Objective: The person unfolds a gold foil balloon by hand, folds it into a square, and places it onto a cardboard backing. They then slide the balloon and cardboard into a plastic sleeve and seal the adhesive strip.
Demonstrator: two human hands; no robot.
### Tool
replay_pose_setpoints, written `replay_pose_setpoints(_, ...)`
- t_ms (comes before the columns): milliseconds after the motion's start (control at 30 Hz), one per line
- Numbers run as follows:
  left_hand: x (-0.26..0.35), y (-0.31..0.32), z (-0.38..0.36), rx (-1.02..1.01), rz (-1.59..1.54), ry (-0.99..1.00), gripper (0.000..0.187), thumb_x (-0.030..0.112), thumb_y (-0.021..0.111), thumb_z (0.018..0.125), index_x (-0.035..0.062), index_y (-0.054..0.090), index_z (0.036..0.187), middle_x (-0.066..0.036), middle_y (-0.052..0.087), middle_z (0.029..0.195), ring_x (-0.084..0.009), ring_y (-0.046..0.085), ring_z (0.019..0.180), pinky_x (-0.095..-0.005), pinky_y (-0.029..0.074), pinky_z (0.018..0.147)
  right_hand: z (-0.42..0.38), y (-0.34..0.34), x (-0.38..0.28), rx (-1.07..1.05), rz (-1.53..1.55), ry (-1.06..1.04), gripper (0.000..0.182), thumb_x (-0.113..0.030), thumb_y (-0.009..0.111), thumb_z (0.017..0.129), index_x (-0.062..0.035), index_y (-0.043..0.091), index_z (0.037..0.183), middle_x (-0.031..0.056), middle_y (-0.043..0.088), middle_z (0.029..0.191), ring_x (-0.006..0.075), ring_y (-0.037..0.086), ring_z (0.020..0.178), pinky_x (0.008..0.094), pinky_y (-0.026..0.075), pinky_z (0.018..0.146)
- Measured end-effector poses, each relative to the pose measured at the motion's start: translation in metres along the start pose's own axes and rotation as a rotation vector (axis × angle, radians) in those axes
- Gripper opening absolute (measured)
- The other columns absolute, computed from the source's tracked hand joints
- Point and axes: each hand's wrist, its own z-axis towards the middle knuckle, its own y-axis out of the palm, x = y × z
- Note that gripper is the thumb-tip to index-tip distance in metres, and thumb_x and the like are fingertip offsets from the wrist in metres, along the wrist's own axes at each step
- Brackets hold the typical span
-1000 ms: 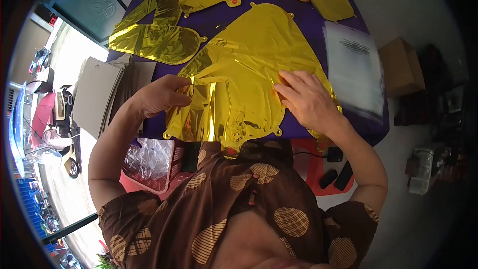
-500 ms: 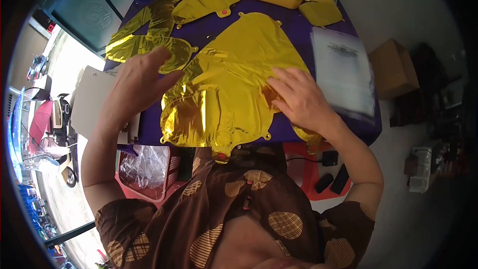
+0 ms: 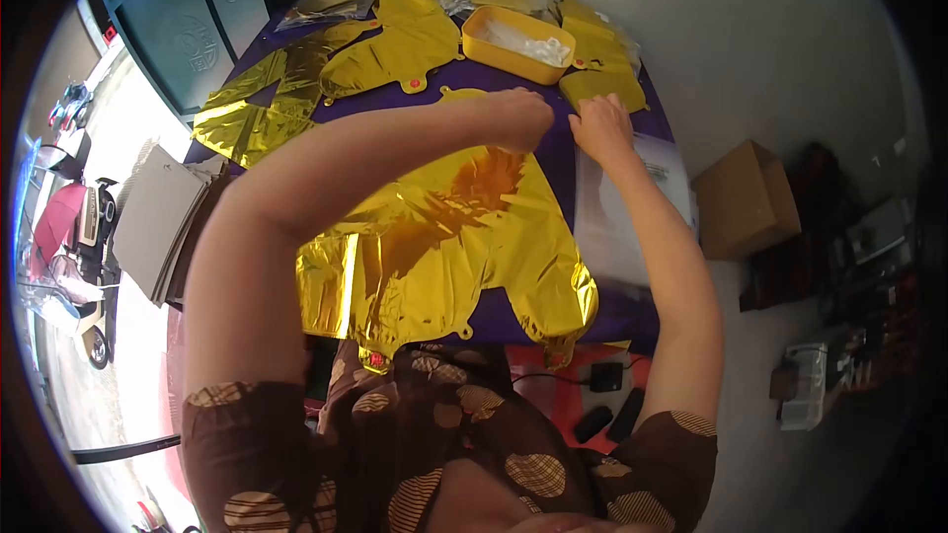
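Note:
A large flat gold foil balloon (image 3: 434,286) lies before me on the purple-covered table, its lower tabs hanging at the near edge. My left arm crosses above it. My left hand (image 3: 518,118) is at the balloon's upper right side with its fingers curled in; whatever they hold, if anything, is hidden. Close by on the right, my right hand (image 3: 602,128) has its fingers bent and apart, at the far end of a clear plastic sleeve stack (image 3: 622,227) and beside a folded gold foil piece (image 3: 604,84).
A yellow tray (image 3: 518,64) with white pieces stands at the back. More gold foil balloons (image 3: 395,49) lie at the back left. Grey boards (image 3: 163,222) lean at the left; a cardboard box (image 3: 746,202) stands right. Black devices (image 3: 607,377) sit below the table edge.
My left hand has swung across from the balloon's left side to its upper right. My right hand has left the balloon and moved away from me. The view has shifted.

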Motion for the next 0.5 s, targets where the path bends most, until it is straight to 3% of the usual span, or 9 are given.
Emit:
replay_pose_setpoints(100,0.008,0.007,0.028,0.013,-0.071,-0.048,0.028,0.009,0.06,0.082,-0.0067,0.066,0.105,-0.025,0.061,0.116,-0.0397,0.059,0.114,-0.045,0.051,0.092,0.021,0.008,0.001,-0.057,-0.064,0.019,0.022,-0.022,0.067,0.085,-0.0023,0.075,0.09,0.015,0.071,0.103,0.033,0.058,0.11,0.043,0.045,0.096)
replay_pose_setpoints(300,0.018,0.018,0.047,-0.035,-0.04,0.006,0.038,0.01,0.058,0.084,-0.011,0.062,0.115,-0.028,0.057,0.122,-0.0419,0.058,0.113,-0.0457,0.051,0.094,0.048,0.037,0.028,-0.069,-0.177,-0.164,0.016,-0.017,0.07,0.082,-0.0015,0.074,0.085,0.0183,0.071,0.088,0.0379,0.064,0.095,0.0443,0.051,0.086)
replay_pose_setpoints(500,0.023,0.027,0.064,-0.048,-0.078,-0.074,0.046,0.008,0.055,0.084,-0.0181,0.052,0.121,-0.033,0.047,0.128,-0.0431,0.054,0.116,-0.0452,0.05,0.096,0.061,0.029,0.047,0.112,0.191,-0.088,0.026,-0.027,0.075,0.08,-0.0012,0.073,0.081,0.0221,0.069,0.085,0.0391,0.066,0.086,0.0475,0.051,0.078)
